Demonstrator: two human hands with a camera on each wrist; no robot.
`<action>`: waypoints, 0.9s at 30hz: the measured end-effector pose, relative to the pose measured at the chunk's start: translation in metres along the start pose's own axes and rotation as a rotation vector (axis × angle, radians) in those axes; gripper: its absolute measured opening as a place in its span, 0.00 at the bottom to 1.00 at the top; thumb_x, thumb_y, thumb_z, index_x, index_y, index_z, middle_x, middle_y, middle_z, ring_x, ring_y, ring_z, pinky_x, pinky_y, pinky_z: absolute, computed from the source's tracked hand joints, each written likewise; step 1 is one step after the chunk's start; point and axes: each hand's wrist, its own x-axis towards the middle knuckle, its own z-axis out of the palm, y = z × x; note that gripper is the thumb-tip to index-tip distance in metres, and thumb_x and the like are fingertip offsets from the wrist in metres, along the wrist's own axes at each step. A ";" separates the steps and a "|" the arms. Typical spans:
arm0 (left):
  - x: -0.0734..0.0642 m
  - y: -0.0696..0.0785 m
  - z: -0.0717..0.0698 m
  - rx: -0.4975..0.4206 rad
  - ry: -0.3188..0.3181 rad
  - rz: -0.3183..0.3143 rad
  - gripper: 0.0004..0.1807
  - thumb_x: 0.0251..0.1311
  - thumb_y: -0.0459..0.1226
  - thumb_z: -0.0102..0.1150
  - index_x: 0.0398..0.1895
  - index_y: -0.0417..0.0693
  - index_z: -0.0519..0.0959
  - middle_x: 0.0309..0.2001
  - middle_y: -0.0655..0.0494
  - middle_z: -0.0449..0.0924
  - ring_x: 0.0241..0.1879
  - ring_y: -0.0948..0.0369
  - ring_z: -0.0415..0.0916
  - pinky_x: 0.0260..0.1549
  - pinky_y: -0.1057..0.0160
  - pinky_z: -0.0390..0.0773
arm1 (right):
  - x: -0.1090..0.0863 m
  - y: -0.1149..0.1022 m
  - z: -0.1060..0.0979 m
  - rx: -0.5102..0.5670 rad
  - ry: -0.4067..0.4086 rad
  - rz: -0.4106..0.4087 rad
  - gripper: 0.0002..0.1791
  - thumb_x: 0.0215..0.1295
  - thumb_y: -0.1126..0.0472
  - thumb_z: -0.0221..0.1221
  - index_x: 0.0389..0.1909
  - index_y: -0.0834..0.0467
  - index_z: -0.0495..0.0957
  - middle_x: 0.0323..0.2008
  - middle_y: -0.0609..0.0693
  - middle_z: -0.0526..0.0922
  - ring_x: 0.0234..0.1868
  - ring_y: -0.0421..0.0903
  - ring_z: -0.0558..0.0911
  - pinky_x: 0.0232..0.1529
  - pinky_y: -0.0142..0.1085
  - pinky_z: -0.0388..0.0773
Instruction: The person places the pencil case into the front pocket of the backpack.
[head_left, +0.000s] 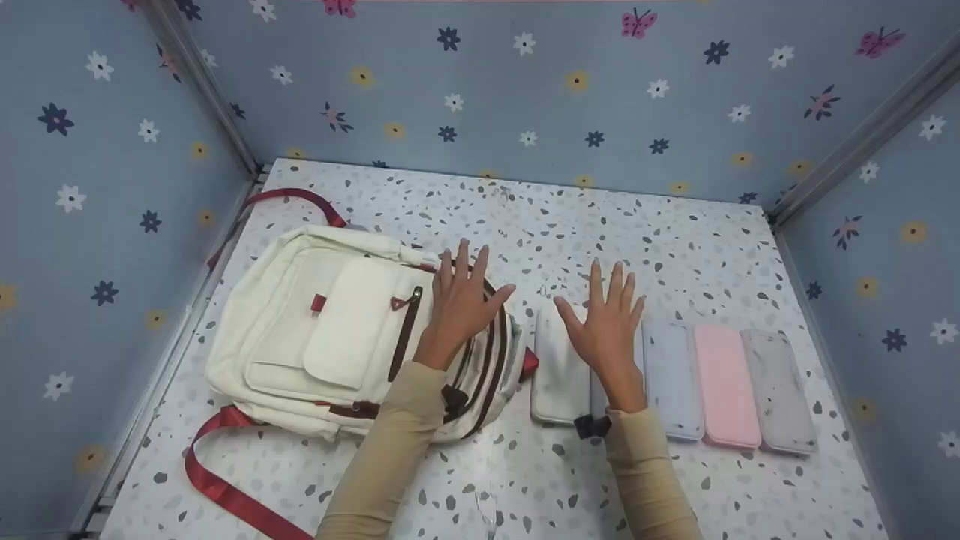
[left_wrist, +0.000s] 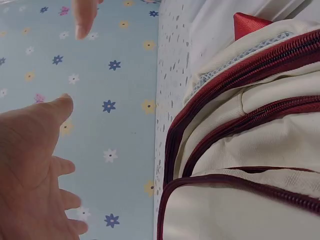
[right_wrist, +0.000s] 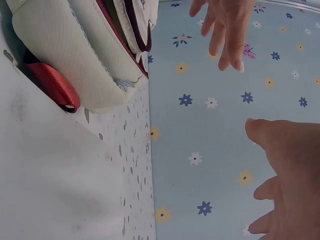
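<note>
A cream backpack (head_left: 285, 337) with dark red zips lies on its back on the left of the table. My left hand (head_left: 461, 304), fingers straight and thumb spread, is over its zipped top end and holds nothing; in the left wrist view that hand (left_wrist: 35, 165) is beside the zips (left_wrist: 250, 115). My right hand (head_left: 606, 330) is spread the same way over a row of flat cases. Under and beside it are a white case (head_left: 559, 375) and a light blue case (head_left: 673, 382); a greyish one between them is mostly hidden by the hand and wrist.
Farther right in the row lie a pink case (head_left: 726, 386) and a grey case (head_left: 780, 394). Red straps (head_left: 225, 491) trail from the backpack toward the table's left and front. Flowered blue panels (head_left: 525, 90) wall in the speckled table (head_left: 525, 487) at the back and sides.
</note>
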 end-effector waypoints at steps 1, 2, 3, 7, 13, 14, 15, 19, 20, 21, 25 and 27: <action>0.000 -0.001 -0.001 -0.031 -0.011 -0.008 0.40 0.55 0.60 0.41 0.68 0.53 0.48 0.67 0.44 0.40 0.63 0.45 0.34 0.55 0.44 0.45 | 0.000 0.001 0.000 0.005 0.015 0.001 0.45 0.55 0.33 0.45 0.67 0.54 0.46 0.66 0.61 0.41 0.65 0.57 0.37 0.57 0.57 0.37; -0.001 -0.003 -0.002 -0.061 -0.025 -0.017 0.39 0.56 0.59 0.43 0.67 0.51 0.50 0.66 0.43 0.43 0.63 0.45 0.37 0.55 0.44 0.48 | 0.000 0.002 0.000 0.013 0.032 0.002 0.45 0.55 0.34 0.46 0.67 0.55 0.46 0.66 0.61 0.42 0.65 0.57 0.38 0.57 0.57 0.38; -0.001 -0.004 -0.002 -0.087 -0.038 -0.031 0.38 0.57 0.57 0.44 0.67 0.50 0.51 0.65 0.43 0.46 0.62 0.45 0.41 0.54 0.46 0.50 | 0.000 0.003 -0.001 0.021 0.048 0.002 0.45 0.56 0.35 0.47 0.67 0.56 0.47 0.65 0.61 0.44 0.65 0.57 0.39 0.58 0.56 0.39; -0.004 -0.010 -0.003 -0.214 -0.108 -0.104 0.30 0.59 0.46 0.48 0.63 0.44 0.58 0.58 0.43 0.57 0.57 0.48 0.53 0.51 0.51 0.58 | -0.002 0.009 -0.003 0.090 0.116 -0.003 0.42 0.56 0.40 0.51 0.65 0.60 0.51 0.64 0.62 0.50 0.64 0.55 0.45 0.59 0.50 0.44; -0.014 -0.019 0.002 -0.344 -0.193 -0.183 0.24 0.56 0.31 0.47 0.58 0.39 0.63 0.48 0.43 0.65 0.47 0.51 0.64 0.44 0.55 0.65 | -0.008 0.017 -0.008 0.196 0.211 0.000 0.39 0.55 0.45 0.55 0.63 0.60 0.55 0.60 0.60 0.58 0.60 0.54 0.57 0.56 0.46 0.55; -0.016 -0.021 0.004 -0.355 -0.201 -0.188 0.24 0.54 0.29 0.46 0.57 0.38 0.63 0.46 0.43 0.66 0.45 0.51 0.65 0.42 0.56 0.66 | -0.009 0.017 -0.008 0.207 0.221 0.001 0.39 0.55 0.45 0.55 0.63 0.60 0.56 0.59 0.59 0.59 0.60 0.54 0.57 0.56 0.46 0.55; -0.019 -0.023 0.005 -0.369 -0.209 -0.196 0.25 0.52 0.28 0.46 0.57 0.38 0.63 0.44 0.43 0.66 0.43 0.52 0.66 0.41 0.56 0.66 | -0.011 0.018 -0.009 0.222 0.228 0.001 0.39 0.55 0.45 0.56 0.63 0.60 0.56 0.59 0.59 0.59 0.59 0.54 0.57 0.56 0.46 0.55; -0.026 -0.028 0.011 -0.402 -0.211 -0.212 0.26 0.47 0.25 0.46 0.55 0.36 0.64 0.39 0.45 0.69 0.39 0.53 0.67 0.37 0.57 0.68 | -0.017 0.020 -0.012 0.258 0.245 0.011 0.39 0.54 0.45 0.56 0.63 0.59 0.57 0.59 0.58 0.60 0.59 0.53 0.58 0.56 0.46 0.55; -0.028 -0.029 0.012 -0.403 -0.209 -0.215 0.25 0.47 0.26 0.47 0.54 0.36 0.65 0.38 0.46 0.69 0.38 0.53 0.67 0.37 0.57 0.68 | -0.019 0.021 -0.012 0.263 0.248 0.014 0.38 0.54 0.46 0.56 0.63 0.59 0.57 0.59 0.58 0.60 0.59 0.53 0.58 0.56 0.46 0.55; -0.029 -0.029 0.012 -0.402 -0.207 -0.217 0.24 0.48 0.26 0.49 0.53 0.36 0.65 0.37 0.47 0.70 0.38 0.53 0.68 0.37 0.57 0.68 | -0.021 0.021 -0.013 0.268 0.249 0.016 0.38 0.54 0.46 0.57 0.63 0.58 0.57 0.59 0.58 0.60 0.59 0.53 0.58 0.56 0.46 0.55; -0.034 -0.028 0.016 -0.376 -0.214 -0.219 0.21 0.51 0.28 0.51 0.51 0.36 0.67 0.34 0.49 0.70 0.36 0.55 0.69 0.36 0.57 0.69 | -0.029 0.023 -0.014 0.282 0.241 0.025 0.38 0.54 0.48 0.58 0.63 0.58 0.57 0.58 0.58 0.60 0.58 0.54 0.59 0.55 0.47 0.56; -0.036 -0.027 0.018 -0.355 -0.216 -0.209 0.20 0.51 0.28 0.51 0.50 0.36 0.67 0.34 0.49 0.69 0.35 0.55 0.68 0.35 0.58 0.69 | -0.033 0.023 -0.014 0.290 0.231 0.029 0.38 0.54 0.49 0.58 0.63 0.58 0.57 0.58 0.59 0.60 0.58 0.55 0.59 0.55 0.48 0.56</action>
